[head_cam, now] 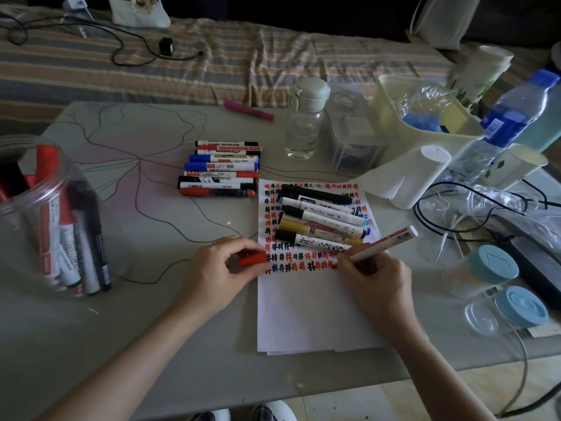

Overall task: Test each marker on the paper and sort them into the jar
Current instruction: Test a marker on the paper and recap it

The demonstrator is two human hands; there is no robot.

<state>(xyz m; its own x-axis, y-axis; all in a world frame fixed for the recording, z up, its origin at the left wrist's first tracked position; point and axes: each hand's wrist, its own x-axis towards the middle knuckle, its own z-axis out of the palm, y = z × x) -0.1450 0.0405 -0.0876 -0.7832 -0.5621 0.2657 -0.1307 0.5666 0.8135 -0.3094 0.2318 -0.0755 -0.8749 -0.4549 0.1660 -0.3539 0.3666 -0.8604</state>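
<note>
Marker (383, 243), white-bodied with red print, is gripped in the right hand (375, 278), fingers curled round its lower end, tip down on the paper (309, 305) at the end of the last row of red and dark test marks. Its red cap (253, 258) is pinched between thumb and fingers of the left hand (217, 270), just at the paper's left edge. Six markers (321, 217) (black, white, yellow bodies) are laid side by side on the upper part of the sheet. A second batch, a row of whiteboard markers (223, 168), is lined up on the table (151, 344) just above and left of the paper. The clear jar (45, 220) is seen at far left, well apart from the hands, with red and black markers standing in it; the count is hard to tell through the blurred wall. A pink marker (249, 110) is left alone near the table's far edge. Right side is cluttered: a water bottle (306, 120), a paper roll (416, 174), a pale bin (425, 117), two blue-lidded containers (504, 287).
</note>
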